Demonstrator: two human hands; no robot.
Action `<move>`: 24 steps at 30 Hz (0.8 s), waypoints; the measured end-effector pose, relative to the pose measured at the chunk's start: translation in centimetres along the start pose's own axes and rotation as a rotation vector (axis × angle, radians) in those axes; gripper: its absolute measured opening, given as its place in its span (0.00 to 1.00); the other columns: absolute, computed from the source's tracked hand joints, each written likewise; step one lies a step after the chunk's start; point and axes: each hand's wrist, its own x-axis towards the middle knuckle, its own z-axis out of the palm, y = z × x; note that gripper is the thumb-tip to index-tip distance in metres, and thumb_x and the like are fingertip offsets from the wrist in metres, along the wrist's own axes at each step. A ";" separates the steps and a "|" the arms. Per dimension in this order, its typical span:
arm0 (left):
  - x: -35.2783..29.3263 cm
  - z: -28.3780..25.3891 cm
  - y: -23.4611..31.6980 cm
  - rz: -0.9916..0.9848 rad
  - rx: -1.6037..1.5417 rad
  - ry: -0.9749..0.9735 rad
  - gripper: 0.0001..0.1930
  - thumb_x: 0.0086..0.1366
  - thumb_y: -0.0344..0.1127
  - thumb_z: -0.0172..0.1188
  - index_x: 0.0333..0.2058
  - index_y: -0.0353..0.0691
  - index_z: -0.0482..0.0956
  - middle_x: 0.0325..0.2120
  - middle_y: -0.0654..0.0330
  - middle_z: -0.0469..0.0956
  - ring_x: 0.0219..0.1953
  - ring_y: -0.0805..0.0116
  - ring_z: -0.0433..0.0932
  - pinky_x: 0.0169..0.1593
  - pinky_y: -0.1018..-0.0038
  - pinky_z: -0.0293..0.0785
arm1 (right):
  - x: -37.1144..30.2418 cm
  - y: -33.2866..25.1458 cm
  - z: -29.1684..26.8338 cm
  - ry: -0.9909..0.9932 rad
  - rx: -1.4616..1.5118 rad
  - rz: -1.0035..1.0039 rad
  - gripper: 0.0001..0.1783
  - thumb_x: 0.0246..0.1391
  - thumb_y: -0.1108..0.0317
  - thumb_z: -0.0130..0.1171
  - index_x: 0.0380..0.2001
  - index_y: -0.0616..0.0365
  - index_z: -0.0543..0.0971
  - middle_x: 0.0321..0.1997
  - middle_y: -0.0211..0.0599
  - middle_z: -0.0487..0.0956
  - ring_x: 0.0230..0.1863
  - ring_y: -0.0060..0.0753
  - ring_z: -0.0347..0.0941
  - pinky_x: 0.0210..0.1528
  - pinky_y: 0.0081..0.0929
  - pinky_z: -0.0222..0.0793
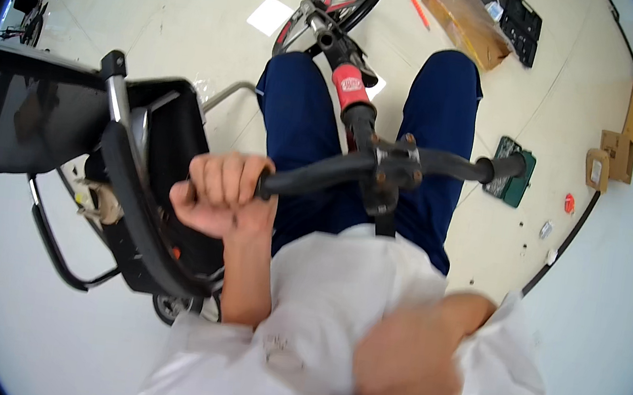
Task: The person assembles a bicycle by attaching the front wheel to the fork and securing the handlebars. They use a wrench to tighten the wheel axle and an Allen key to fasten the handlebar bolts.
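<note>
My left hand is closed round the left grip of a black bicycle handlebar; the fingers hide that grip. On the opposite side the black right grip is bare. The stem clamp joins the bar to a frame part with a red band, which runs between my knees toward a black wheel with red marks. Close to my chest, my right hand is smeared by motion, so its fingers cannot be read. Something dark shows beside it, too blurred to name.
At my left stands a chair with a black armrest. Across the floor lie an orange stick, a cardboard box, a black tool case and a green case. Small cartons sit by the right wall.
</note>
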 end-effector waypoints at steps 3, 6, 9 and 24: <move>3.1 -0.8 0.7 -0.007 0.060 -0.028 0.21 0.58 0.36 0.55 0.10 0.50 0.58 0.05 0.71 0.62 0.07 0.81 0.59 0.17 0.81 0.62 | 3.2 4.8 -3.0 0.069 -0.082 0.033 0.21 0.35 0.81 0.73 0.11 0.54 0.68 0.11 0.30 0.66 0.10 0.30 0.66 0.15 0.23 0.54; -1.1 1.1 1.1 -0.049 0.012 0.084 0.21 0.58 0.37 0.55 0.10 0.50 0.58 0.05 0.70 0.61 0.06 0.80 0.59 0.16 0.82 0.63 | -5.9 1.8 -4.0 0.481 -0.209 0.360 0.21 0.39 0.78 0.69 0.16 0.51 0.63 0.12 0.28 0.67 0.15 0.22 0.66 0.20 0.18 0.62; 2.2 1.0 0.3 -0.026 0.007 0.039 0.20 0.60 0.39 0.54 0.11 0.49 0.59 0.05 0.70 0.61 0.07 0.81 0.58 0.17 0.84 0.61 | -1.4 8.2 -13.3 0.969 -0.078 0.587 0.18 0.64 0.69 0.54 0.21 0.50 0.60 0.16 0.17 0.59 0.15 0.13 0.52 0.17 0.18 0.48; 0.4 -0.7 0.1 0.076 -0.088 0.119 0.22 0.58 0.38 0.59 0.10 0.51 0.58 0.05 0.72 0.59 0.10 0.78 0.59 0.23 0.79 0.61 | 3.7 14.2 -13.0 0.624 1.625 0.026 0.21 0.69 0.56 0.41 0.20 0.50 0.65 0.07 0.25 0.65 0.10 0.15 0.43 0.13 0.18 0.36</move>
